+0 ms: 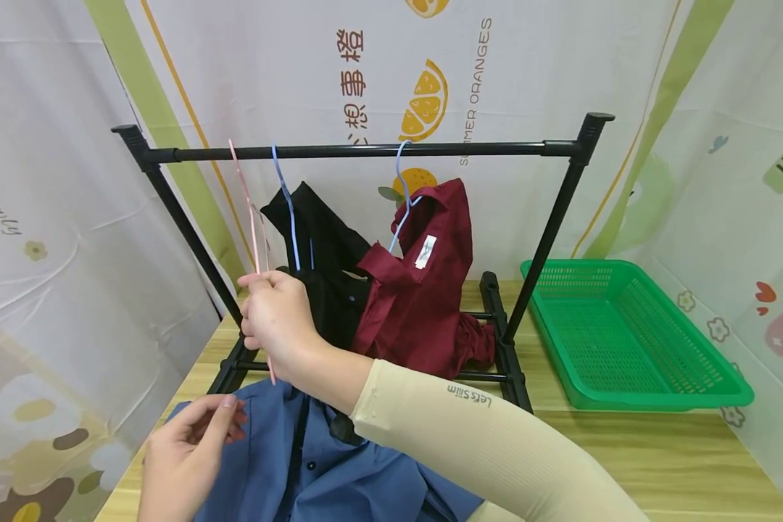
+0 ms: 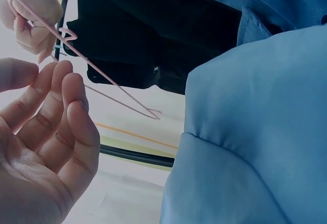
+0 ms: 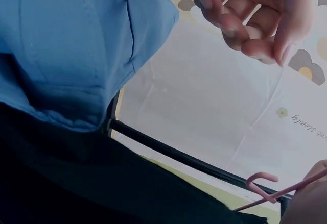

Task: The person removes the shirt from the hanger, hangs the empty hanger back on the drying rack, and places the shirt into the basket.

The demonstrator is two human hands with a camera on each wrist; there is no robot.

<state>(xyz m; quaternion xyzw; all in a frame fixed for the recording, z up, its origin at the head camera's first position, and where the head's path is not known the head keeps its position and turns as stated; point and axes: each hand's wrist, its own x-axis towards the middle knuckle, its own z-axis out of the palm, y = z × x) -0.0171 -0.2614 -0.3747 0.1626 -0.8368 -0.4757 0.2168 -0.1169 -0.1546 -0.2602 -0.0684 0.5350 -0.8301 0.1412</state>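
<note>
Hovering over the left edge of the blue shirt [image 1: 352, 478], the left hand [image 1: 189, 449] holds nothing, its fingers loosely bent. The right hand [image 1: 280, 315] grips the pink hanger [image 1: 254, 235], tilted slightly and edge-on before the left part of the black rack [image 1: 346, 151]; the shirt lies in front. Rightward, a black garment [image 1: 329, 243] and a dark red garment [image 1: 424, 312] hang on blue hangers [image 1: 291, 210]; a green basket [image 1: 652, 400] sits beside the rack.
</note>
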